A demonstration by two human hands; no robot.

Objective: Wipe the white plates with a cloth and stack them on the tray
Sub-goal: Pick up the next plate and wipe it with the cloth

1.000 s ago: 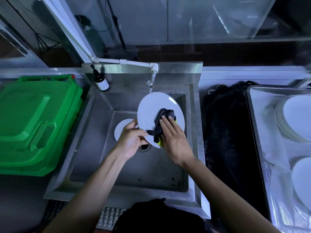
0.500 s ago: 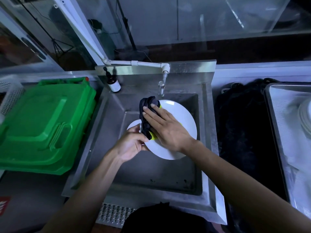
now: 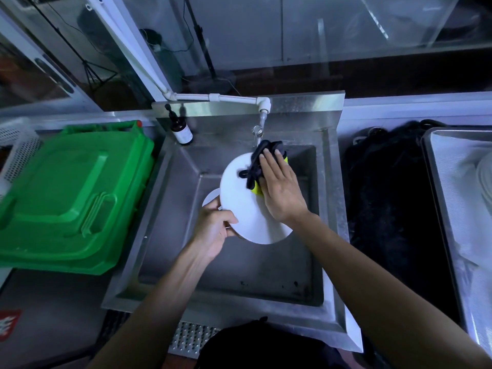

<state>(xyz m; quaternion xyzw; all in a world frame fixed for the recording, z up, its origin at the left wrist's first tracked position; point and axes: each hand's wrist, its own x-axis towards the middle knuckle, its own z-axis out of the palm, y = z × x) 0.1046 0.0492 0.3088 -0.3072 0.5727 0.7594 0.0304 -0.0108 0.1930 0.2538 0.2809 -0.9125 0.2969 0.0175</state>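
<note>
Over the steel sink I hold a white plate tilted. My left hand grips its lower left rim. My right hand lies with straight fingers on a dark cloth with a yellow-green patch, pressing it against the plate's upper right part. A second white plate lies in the sink basin, mostly hidden behind the held one. The metal tray stands at the right edge, with a stack of white plates partly cut off by the frame.
A tap hangs just above the cloth. A brown pump bottle stands at the sink's back left corner. A green plastic lid fills the counter on the left. Dark black material lies between sink and tray.
My right hand has slid the cloth from the plate's left side up to its upper right edge. The plate has tilted more to the left. The view has shifted slightly.
</note>
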